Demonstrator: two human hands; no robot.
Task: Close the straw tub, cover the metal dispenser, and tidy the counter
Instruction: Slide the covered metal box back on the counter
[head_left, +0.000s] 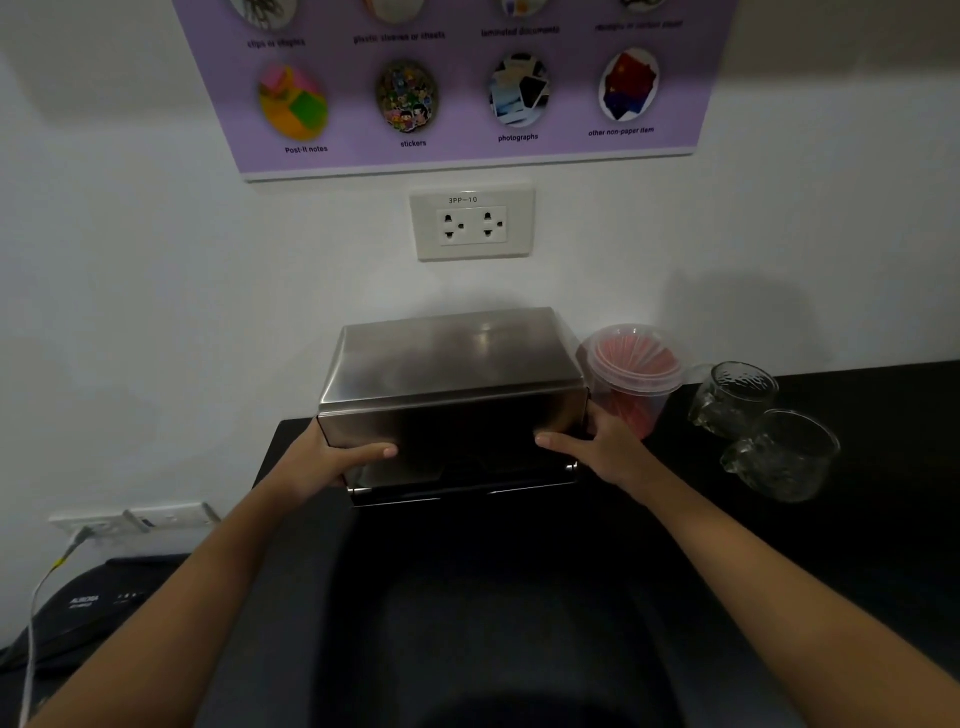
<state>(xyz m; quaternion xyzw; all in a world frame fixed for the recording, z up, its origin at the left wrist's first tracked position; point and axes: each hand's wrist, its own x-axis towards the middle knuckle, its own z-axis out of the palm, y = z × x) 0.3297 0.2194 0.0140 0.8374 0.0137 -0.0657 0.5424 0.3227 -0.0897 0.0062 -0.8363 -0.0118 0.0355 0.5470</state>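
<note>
At the centre of the frame the metal dispenser (452, 405) stands on the dark bench (857, 545) against the white wall, and its steel cover (447, 358) sits over the top of it. The left hand (332, 462) clasps the cover's lower left corner, thumb laid across the front face; the right hand (608, 452) clasps the lower right corner the same way, so each grip is closed on the cover. The cover looks nearly seated, with the dispenser's base and slot showing below its front edge, so this step seems almost finished. Just right of the dispenser, touching or nearly so, the straw tub (634, 379) holds red straws and appears to have its clear lid on already. Further right, two glass mugs (763, 431) lie on the bench; they are probably what is left to tidy.
</note>
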